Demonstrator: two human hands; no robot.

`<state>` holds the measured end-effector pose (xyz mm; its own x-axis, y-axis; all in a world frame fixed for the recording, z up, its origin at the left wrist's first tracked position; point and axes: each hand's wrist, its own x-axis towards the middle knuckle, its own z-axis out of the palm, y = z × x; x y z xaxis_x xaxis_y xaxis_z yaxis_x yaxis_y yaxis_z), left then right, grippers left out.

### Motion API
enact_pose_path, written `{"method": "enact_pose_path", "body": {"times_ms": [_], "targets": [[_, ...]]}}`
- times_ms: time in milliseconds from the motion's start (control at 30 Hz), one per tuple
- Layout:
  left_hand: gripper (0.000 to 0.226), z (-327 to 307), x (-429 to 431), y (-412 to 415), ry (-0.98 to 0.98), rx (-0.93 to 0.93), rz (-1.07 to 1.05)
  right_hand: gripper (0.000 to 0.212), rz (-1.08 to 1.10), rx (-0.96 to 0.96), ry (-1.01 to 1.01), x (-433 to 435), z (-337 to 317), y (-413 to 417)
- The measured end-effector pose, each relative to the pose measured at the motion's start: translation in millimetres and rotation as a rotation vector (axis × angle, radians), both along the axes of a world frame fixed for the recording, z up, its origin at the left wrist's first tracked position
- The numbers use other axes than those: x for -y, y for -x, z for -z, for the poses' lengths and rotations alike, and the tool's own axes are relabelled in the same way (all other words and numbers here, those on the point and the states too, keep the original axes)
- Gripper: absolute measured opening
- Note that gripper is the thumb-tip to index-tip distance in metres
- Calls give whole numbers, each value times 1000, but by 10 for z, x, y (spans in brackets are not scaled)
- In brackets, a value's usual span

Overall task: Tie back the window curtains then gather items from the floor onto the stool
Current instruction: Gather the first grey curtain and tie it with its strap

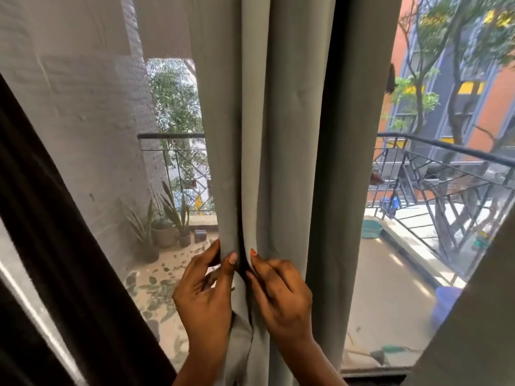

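A grey-green curtain [278, 121] hangs in long folds down the middle of the window. My left hand [204, 296] pinches one fold of it between thumb and fingers at about waist height. Right beside it, my right hand [281, 293] pinches the neighbouring fold, fingertips nearly touching the left hand's. A dark gap runs between the two folds where the hands meet. No tie-back, stool or floor items are in view.
A dark curtain [55, 260] slants across the lower left, and another pale fabric edge [473, 316] fills the lower right. Behind the mesh screen lies a balcony with potted plants [167, 227], a metal railing [446, 151] and a blue bucket [446, 302].
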<state>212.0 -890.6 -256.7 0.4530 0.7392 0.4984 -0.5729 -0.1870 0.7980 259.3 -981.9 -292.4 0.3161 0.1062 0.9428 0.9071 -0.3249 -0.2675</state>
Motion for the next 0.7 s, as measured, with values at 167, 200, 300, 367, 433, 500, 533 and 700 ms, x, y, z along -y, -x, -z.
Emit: {"method": "enact_pose_path", "body": {"times_ms": [167,200,300,367,433,500,533,700], "targets": [[15,-33,-11,20,170,-35,184,37,-50,-151,-83,-27,14,71],[15,-36,-42,3,206,-52,252,34,-47,-171,-99,-37,8,62],[34,-21,-143,-39,334,-68,564,30,-43,-211,-128,-37,-6,14],[32,-34,-185,-34,225,-114,611,31,-62,-238,-120,-13,-16,-16],[12,-50,-202,-25,158,-150,544,28,-101,-262,-109,16,-27,-38],[13,-66,-210,-25,111,-185,407,24,-120,-267,-117,33,-34,-36],[15,-65,-215,-28,54,-194,330,22,-119,-269,-120,38,-35,-29],[23,-55,-219,-22,-77,-206,227,20,-138,-348,-63,27,-57,-9]]}}
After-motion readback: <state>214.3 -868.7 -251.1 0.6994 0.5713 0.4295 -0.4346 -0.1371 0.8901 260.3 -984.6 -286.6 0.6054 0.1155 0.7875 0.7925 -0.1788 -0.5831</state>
